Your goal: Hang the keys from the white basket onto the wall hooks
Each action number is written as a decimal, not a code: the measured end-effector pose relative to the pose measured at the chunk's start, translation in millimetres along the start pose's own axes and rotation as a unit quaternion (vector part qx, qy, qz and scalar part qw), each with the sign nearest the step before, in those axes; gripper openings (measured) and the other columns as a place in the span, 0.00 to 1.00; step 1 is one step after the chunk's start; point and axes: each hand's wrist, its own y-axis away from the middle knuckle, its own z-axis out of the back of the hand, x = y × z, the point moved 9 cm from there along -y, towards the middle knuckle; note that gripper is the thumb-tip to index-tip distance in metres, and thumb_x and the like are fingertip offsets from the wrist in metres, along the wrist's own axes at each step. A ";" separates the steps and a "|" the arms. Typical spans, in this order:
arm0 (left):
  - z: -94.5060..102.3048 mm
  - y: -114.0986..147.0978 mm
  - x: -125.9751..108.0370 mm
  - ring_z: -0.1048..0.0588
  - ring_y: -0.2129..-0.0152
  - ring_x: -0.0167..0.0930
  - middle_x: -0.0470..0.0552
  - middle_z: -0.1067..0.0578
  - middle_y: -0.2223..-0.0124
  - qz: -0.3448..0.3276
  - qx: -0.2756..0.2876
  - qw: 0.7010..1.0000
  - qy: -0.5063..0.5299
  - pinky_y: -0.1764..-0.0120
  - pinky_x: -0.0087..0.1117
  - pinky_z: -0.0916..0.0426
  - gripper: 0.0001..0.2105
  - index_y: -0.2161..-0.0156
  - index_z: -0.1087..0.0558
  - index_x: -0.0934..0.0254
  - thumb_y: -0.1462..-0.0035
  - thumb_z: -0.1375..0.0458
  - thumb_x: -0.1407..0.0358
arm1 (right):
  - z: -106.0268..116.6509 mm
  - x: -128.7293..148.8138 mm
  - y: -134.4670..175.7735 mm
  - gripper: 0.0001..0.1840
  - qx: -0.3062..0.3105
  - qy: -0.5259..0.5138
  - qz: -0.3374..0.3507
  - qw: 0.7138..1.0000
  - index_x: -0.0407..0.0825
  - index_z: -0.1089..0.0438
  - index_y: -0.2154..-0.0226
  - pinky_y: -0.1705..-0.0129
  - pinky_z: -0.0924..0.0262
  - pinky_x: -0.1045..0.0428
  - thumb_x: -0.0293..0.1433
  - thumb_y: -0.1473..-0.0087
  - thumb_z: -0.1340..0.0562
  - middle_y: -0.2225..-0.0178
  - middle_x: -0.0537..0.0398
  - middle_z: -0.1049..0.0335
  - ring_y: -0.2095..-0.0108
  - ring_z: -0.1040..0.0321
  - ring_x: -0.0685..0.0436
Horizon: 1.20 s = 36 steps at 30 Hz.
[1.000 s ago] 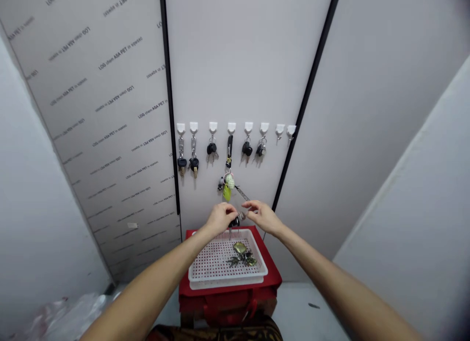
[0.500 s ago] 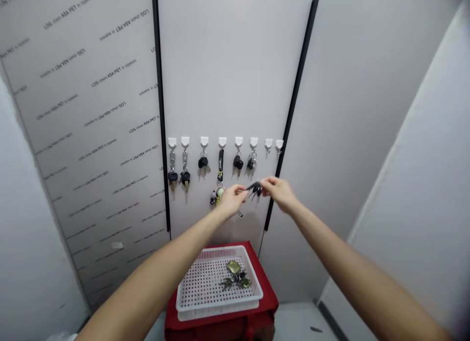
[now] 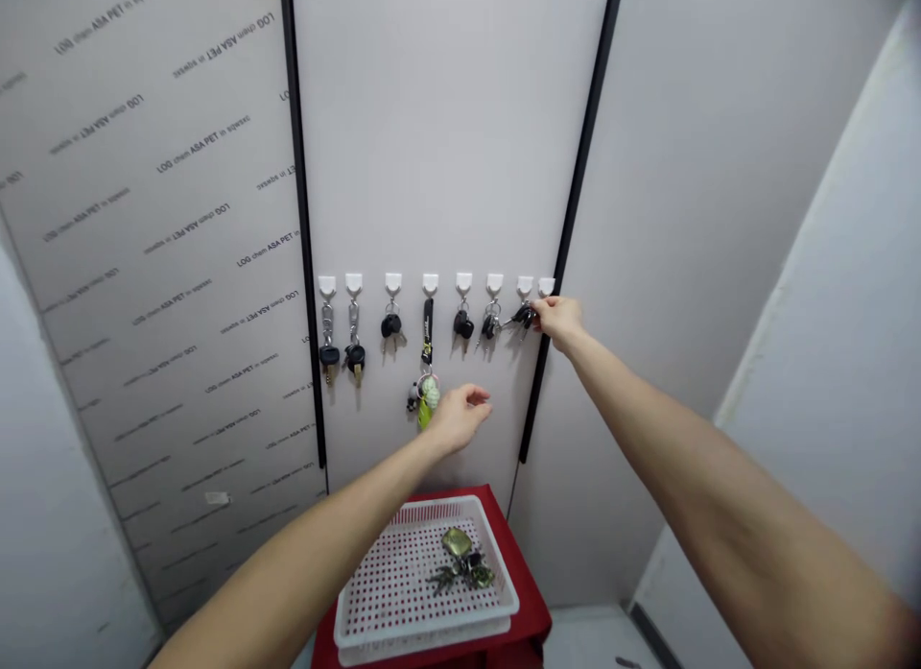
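Observation:
My right hand (image 3: 561,322) pinches a bunch of black-headed keys (image 3: 524,316) just under a white wall hook (image 3: 525,285), second from the right in the row. I cannot tell whether its ring sits on that hook. My left hand (image 3: 461,419) is lower, in front of the wall, fingers loosely curled and apart, with nothing in it. Close to its left hangs a black strap (image 3: 428,328) with a green charm (image 3: 424,412) and other trinkets. Another key bunch (image 3: 490,323) hangs just left of the keys in my right hand.
More black-headed keys (image 3: 463,323) hang on the hooks to the left. Below, a white perforated basket (image 3: 389,640) stands on a red surface (image 3: 529,602), holding brass-coloured keys and a round metal piece (image 3: 456,541). Black strips (image 3: 306,218) run up the wall on both sides.
My right hand has moved up and right with the keys to the hook. My left hand has let go of them and dropped slightly. The view has shifted a little.

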 end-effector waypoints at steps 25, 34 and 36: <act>2.0 34.5 58.2 0.34 0.76 0.22 0.50 0.31 0.70 0.049 0.029 0.998 -0.013 0.68 0.25 0.39 0.11 0.66 0.35 0.70 0.58 0.50 0.70 | -4.5 -17.2 80.2 0.14 0.016 0.166 0.169 0.971 0.44 0.36 0.70 0.72 0.47 0.57 0.33 0.58 0.51 0.74 0.53 0.35 0.74 0.40 0.52; -31.4 103.6 160.0 0.35 0.80 0.22 0.47 0.31 0.75 0.194 0.071 0.978 -0.037 0.74 0.23 0.40 0.10 0.68 0.35 0.70 0.59 0.51 0.72 | -96.5 -139.1 287.9 0.11 0.505 0.438 0.235 0.706 0.47 0.33 0.74 0.66 0.52 0.52 0.28 0.64 0.47 0.71 0.49 0.34 0.66 0.43 0.44; -33.3 113.6 171.4 0.36 0.83 0.21 0.46 0.32 0.78 0.220 0.076 0.972 -0.020 0.76 0.22 0.41 0.09 0.68 0.35 0.70 0.59 0.51 0.72 | -100.3 -146.6 299.6 0.11 0.520 0.459 0.256 0.674 0.48 0.33 0.73 0.64 0.54 0.50 0.29 0.65 0.46 0.70 0.49 0.34 0.64 0.45 0.42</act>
